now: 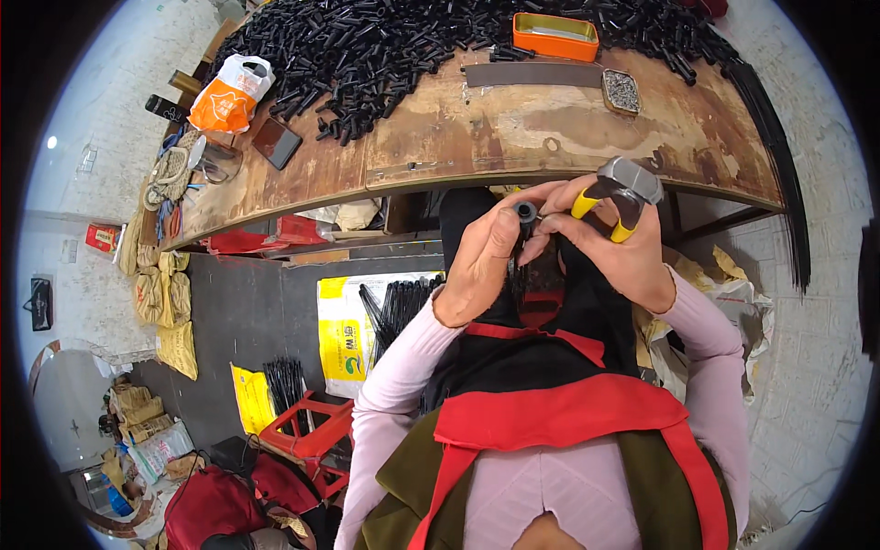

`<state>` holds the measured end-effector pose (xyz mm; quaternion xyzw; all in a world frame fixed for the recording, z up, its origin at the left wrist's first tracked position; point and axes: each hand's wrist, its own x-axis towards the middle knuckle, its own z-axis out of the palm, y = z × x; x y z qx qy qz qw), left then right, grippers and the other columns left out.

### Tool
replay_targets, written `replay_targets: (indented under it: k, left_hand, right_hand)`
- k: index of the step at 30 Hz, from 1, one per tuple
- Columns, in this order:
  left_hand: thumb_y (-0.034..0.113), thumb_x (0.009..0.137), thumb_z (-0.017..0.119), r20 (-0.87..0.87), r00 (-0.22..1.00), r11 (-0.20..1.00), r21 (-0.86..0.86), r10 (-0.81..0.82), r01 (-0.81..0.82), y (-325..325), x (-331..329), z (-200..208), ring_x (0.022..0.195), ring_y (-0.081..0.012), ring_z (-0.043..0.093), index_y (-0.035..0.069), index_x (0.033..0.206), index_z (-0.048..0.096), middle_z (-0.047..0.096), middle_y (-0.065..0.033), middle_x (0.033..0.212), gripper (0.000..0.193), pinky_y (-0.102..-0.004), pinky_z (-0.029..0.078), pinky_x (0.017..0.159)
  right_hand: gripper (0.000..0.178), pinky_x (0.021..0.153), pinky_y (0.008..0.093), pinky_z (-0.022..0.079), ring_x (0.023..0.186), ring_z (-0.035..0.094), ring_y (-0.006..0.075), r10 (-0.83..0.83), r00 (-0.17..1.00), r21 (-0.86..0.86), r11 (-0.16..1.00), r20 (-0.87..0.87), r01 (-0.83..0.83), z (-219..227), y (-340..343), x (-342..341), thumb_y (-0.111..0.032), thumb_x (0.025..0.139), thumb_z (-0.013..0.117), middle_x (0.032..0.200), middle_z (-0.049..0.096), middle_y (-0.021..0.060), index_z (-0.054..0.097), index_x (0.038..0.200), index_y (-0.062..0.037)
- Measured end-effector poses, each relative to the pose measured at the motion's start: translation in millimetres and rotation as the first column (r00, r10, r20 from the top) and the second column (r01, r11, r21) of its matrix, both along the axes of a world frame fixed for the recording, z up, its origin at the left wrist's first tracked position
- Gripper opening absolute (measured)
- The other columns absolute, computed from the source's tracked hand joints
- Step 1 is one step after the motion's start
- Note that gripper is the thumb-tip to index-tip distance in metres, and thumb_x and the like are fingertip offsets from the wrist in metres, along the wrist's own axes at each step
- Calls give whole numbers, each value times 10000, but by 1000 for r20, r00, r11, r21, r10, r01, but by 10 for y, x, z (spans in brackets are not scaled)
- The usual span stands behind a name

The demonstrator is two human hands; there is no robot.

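My left hand (486, 249) is closed round a narrow black tube (525, 211), its round open end turned up toward me. Beside it, my right hand (632, 261) holds a pair of pincers (631, 181) with a broad grey metal head and yellow handles. The right thumb and fingertips pinch together close to the tube's upper end; whatever small piece may lie between them is too hidden to make out. Both hands meet above my lap, just in front of the table edge. Under them, a dark form with a red part (541, 307) shows between my legs.
The worn wooden table (431, 137) carries a heap of black tubular parts (367, 55), an orange tin (555, 37), a small tray (621, 92) of metal bits and a plastic bag (231, 96). Long black rods (403, 307) lie on a sack at left, near a red stool (307, 426).
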<state>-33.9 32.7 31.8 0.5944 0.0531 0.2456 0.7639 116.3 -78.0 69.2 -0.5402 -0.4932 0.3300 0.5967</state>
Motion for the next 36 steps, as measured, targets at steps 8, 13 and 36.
replay_targets:
  k: [8,13,36]
  left_hand:
    - [484,1039,353,23,999,999,20,48,-48,-29,2,17,752,-92,426,-77,1369,418,520,-38,884,654,-241,349,666]
    - [435,1056,360,-29,985,979,116,170,-166,-55,-18,102,733,-66,413,-31,1367,481,542,-8,875,573,-198,350,659]
    - [461,1053,344,22,992,992,8,124,-124,46,2,-25,732,-63,404,-42,1369,470,519,7,857,607,-200,375,716]
  right_hand:
    - [130,815,293,526,900,650,174,-37,987,51,998,159,29,-62,-10,10,87,899,615,943,663,109,577,1010,34]
    - [141,794,285,529,878,649,151,-35,961,155,988,273,-8,41,78,20,97,896,612,957,668,109,584,1019,33]
    - [140,768,283,540,859,659,168,21,985,110,993,171,-40,-149,195,44,89,900,614,939,664,116,563,1009,17]
